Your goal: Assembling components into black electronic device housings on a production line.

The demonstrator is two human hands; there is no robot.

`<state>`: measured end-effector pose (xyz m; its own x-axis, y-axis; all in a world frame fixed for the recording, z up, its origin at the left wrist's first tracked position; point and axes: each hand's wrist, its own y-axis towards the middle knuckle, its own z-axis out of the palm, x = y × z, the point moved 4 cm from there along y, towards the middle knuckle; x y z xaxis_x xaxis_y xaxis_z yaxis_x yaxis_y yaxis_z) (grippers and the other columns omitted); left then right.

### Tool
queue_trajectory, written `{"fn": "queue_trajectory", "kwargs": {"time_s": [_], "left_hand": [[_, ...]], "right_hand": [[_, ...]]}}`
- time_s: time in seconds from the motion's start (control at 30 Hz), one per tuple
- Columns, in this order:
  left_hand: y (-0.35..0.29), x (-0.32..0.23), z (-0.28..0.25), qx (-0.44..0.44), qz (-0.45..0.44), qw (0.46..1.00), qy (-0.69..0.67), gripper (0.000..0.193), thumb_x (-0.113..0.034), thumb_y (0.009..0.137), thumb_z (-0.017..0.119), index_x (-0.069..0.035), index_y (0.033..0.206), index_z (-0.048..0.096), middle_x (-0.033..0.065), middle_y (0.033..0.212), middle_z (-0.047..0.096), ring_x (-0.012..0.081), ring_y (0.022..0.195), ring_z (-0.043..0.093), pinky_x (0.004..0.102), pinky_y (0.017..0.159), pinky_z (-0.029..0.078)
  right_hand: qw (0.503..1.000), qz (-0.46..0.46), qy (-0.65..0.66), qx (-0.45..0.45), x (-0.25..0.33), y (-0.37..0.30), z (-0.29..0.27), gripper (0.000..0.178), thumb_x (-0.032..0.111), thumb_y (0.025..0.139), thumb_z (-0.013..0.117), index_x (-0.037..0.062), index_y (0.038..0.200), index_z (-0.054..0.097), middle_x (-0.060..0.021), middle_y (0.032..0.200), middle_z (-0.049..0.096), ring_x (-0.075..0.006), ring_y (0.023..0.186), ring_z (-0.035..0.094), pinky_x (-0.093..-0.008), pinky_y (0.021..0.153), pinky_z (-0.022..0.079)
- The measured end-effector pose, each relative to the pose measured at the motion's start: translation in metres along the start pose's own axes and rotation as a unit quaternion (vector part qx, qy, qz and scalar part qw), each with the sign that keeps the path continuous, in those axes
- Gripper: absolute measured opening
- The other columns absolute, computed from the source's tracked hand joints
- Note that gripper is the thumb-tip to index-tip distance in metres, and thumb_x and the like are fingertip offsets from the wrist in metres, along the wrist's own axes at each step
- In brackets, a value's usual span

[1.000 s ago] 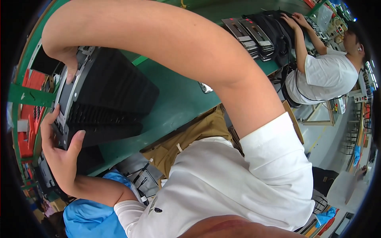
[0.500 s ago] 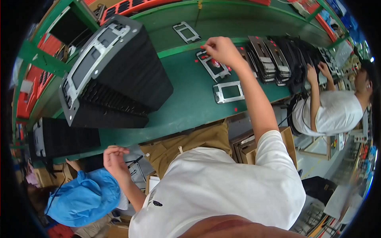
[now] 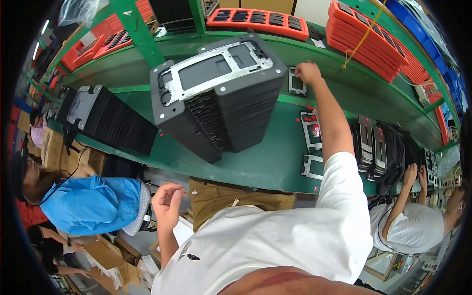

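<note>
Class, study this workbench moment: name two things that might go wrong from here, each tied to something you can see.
1. The right hand reaches past the tall stack of black trays to a small frame; the forearm might brush and shift that stack.
2. Another frame lies close to the green table's front edge, so a nudge might knock it off.

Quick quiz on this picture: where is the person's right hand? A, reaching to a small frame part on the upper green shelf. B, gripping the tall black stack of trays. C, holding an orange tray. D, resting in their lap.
A: the right hand is stretched out to the small frame part lying on the green shelf, to the right of the black stack of trays, while the left hand hangs free below the table edge.
</note>
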<state>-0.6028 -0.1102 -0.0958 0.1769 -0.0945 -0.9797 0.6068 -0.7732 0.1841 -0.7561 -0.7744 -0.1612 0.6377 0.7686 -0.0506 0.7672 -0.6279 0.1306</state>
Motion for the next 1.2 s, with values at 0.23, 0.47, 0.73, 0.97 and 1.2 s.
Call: {"fn": "queue_trajectory", "kwargs": {"time_s": [0.23,0.47,0.73,0.97,1.2], "left_hand": [[0.024,0.001,0.003,0.019,-0.009,1.000,-0.003,0.015,0.001,0.097,0.056,0.003,0.110,0.062,0.0106,0.100,0.066,0.0186,0.088,0.065,0.0323,0.084,0.052],[0.053,0.001,0.070,0.182,0.022,0.982,-0.035,0.016,0.002,0.096,0.057,0.005,0.110,0.063,0.0110,0.098,0.064,0.0191,0.088,0.065,0.0321,0.084,0.052],[0.045,0.013,0.105,0.271,-0.019,0.958,-0.090,0.017,0.002,0.094,0.058,0.005,0.110,0.064,0.0114,0.097,0.063,0.0190,0.088,0.065,0.0317,0.083,0.052],[0.063,-0.014,0.174,0.428,0.121,0.893,-0.065,0.017,-0.001,0.097,0.060,0.003,0.113,0.064,0.0124,0.102,0.066,0.0195,0.089,0.066,0.0322,0.083,0.054],[0.067,-0.023,0.259,0.376,-0.074,0.886,-0.259,0.062,-0.027,0.106,0.052,-0.004,0.158,0.029,0.0178,0.147,0.047,0.0258,0.121,0.058,0.0387,0.097,0.053]], "right_hand": [[0.964,-0.077,0.255,0.007,0.032,-0.028,-0.049,0.012,0.016,0.083,0.073,0.0052,0.090,0.074,-0.0123,0.083,0.074,-0.0270,0.074,0.070,-0.0373,0.071,0.056],[0.967,-0.152,0.206,-0.019,0.128,-0.144,-0.066,0.017,0.021,0.086,0.076,0.0071,0.094,0.075,-0.0102,0.088,0.074,-0.0300,0.091,0.067,-0.0432,0.084,0.054],[0.937,0.307,-0.167,-0.031,0.019,-0.313,-0.131,0.016,0.021,0.083,0.076,0.0051,0.084,0.073,-0.0122,0.086,0.072,-0.0312,0.090,0.068,-0.0443,0.077,0.053],[0.924,0.266,-0.111,-0.251,0.005,-0.370,-0.128,0.015,0.017,0.087,0.073,0.0039,0.095,0.074,-0.0113,0.089,0.071,-0.0308,0.085,0.067,-0.0450,0.074,0.052],[0.890,0.091,0.098,-0.436,0.177,-0.394,-0.181,0.026,-0.004,0.077,0.076,0.0052,0.101,0.072,-0.0083,0.084,0.067,-0.0266,0.076,0.062,-0.0360,0.070,0.049]]}}
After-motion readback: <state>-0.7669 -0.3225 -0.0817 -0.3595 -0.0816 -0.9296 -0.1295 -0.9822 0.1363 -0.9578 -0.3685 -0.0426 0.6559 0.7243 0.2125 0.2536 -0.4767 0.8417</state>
